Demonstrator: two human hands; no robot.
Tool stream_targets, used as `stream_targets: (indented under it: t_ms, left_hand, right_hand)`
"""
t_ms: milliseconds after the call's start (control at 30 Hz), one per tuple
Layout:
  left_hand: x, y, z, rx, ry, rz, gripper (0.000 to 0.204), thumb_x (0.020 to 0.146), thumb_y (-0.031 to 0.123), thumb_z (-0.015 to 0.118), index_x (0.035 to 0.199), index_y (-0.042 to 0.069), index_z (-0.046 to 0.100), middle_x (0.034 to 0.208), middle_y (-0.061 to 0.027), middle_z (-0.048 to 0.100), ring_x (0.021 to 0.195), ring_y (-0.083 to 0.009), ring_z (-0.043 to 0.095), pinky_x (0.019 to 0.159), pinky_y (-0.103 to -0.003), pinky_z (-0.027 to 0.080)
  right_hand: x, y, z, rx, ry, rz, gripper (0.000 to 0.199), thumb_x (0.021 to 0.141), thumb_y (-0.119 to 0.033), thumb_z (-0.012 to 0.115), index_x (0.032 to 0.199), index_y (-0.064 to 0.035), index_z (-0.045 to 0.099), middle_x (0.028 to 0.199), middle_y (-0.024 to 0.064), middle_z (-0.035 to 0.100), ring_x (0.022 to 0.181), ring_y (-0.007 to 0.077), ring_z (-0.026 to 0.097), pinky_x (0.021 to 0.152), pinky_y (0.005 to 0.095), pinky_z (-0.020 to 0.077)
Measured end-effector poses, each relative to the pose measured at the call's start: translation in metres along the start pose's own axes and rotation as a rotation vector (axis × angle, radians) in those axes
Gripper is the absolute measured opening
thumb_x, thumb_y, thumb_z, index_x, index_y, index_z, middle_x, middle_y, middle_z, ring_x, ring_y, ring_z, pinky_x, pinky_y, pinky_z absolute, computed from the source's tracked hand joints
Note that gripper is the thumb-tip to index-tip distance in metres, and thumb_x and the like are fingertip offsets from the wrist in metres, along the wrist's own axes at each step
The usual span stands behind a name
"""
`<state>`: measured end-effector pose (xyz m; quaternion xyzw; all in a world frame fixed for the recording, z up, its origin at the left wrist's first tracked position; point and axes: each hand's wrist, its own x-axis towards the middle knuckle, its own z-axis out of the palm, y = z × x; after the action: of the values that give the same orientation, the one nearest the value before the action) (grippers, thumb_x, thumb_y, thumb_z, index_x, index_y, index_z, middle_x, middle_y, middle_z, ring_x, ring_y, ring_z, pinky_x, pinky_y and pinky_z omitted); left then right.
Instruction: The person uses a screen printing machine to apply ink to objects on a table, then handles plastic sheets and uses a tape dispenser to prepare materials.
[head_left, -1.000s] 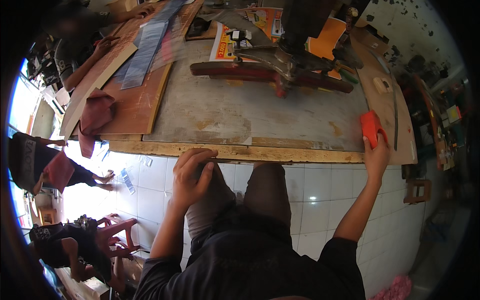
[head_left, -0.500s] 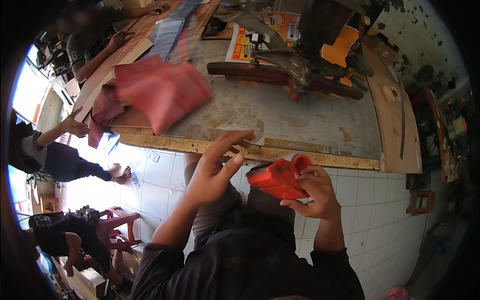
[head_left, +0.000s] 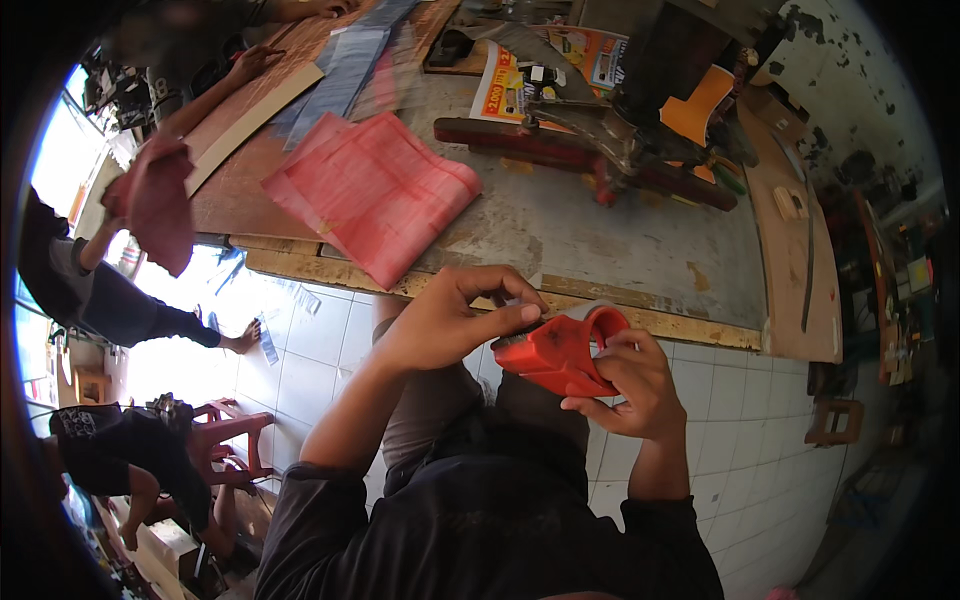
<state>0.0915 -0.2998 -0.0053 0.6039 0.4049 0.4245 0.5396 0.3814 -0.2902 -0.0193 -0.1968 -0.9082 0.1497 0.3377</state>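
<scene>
In front of my lap, past the near table edge, my right hand (head_left: pixel 640 392) is closed round a red tape dispenser (head_left: pixel 552 360). Its fingers reach in at the dispenser's round side, where the pale edge of a tape roll (head_left: pixel 592 309) shows. My left hand (head_left: pixel 450 318) touches the dispenser's dark front edge, thumb and forefinger pinched together there. Whatever lies between those fingertips is too small to make out. On the table left of my hands lies a red, cloth-like sheet (head_left: pixel 368 190), its right side curled over.
A dark metal clamp-like frame (head_left: pixel 590 160) stands on the worn table (head_left: pixel 640 240). Blue strips (head_left: pixel 350 65) lie farther left. At the left, a person holds a dark red piece (head_left: pixel 160 205); another person's arm (head_left: pixel 225 90) rests on the table. A red stool (head_left: pixel 225 440) stands lower left.
My left hand has come right and its fingers have closed at the dispenser's front. The red sheet has settled on the table. The person at left has lifted a dark red piece away.
</scene>
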Motion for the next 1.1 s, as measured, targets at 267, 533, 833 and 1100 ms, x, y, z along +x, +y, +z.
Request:
stream_targets:
  t_ms: [267,533,833,1100]
  left_hand:
    - [0.013,0.001,0.008,0.178,0.239,0.177,0.008,0.095,0.008,0.079,0.095,0.0,0.078,0.095,-0.008,0.075,0.092,-0.0169,0.071,0.085,-0.031,0.054]
    - [0.027,-0.007,0.007,0.26,0.413,0.184,0.014,0.097,0.011,0.079,0.093,-0.003,0.078,0.091,-0.0054,0.074,0.086,-0.0113,0.068,0.08,-0.029,0.052]
    - [0.033,-0.005,-0.001,0.258,0.484,0.178,0.016,0.096,0.015,0.081,0.095,-0.001,0.079,0.09,-0.0058,0.076,0.085,-0.0134,0.069,0.082,-0.03,0.053]
    - [0.007,0.003,0.053,1.137,0.554,1.034,0.018,0.084,0.015,0.078,0.1,0.012,0.083,0.09,0.0048,0.073,0.081,-0.0097,0.065,0.078,-0.026,0.045]
  right_hand:
    - [-0.003,0.0,-0.002,0.236,0.095,0.245,0.044,0.081,-0.034,0.094,0.097,-0.0008,0.07,0.078,0.0097,0.07,0.07,0.0258,0.069,0.07,0.0365,0.0551]
    - [0.0,0.006,-0.02,0.321,0.073,0.371,0.042,0.082,-0.027,0.091,0.104,0.002,0.07,0.09,0.0111,0.075,0.077,0.0183,0.071,0.071,0.0312,0.0552]
    - [-0.001,0.008,-0.027,0.335,0.035,0.478,0.036,0.082,-0.023,0.086,0.104,0.0019,0.07,0.09,0.0094,0.076,0.078,0.0142,0.07,0.074,0.0288,0.0548]
    - [0.007,-0.003,-0.006,-0.007,0.446,0.637,0.033,0.095,-0.027,0.082,0.103,0.0031,0.07,0.083,0.0109,0.073,0.074,0.0156,0.068,0.072,0.0323,0.0551]
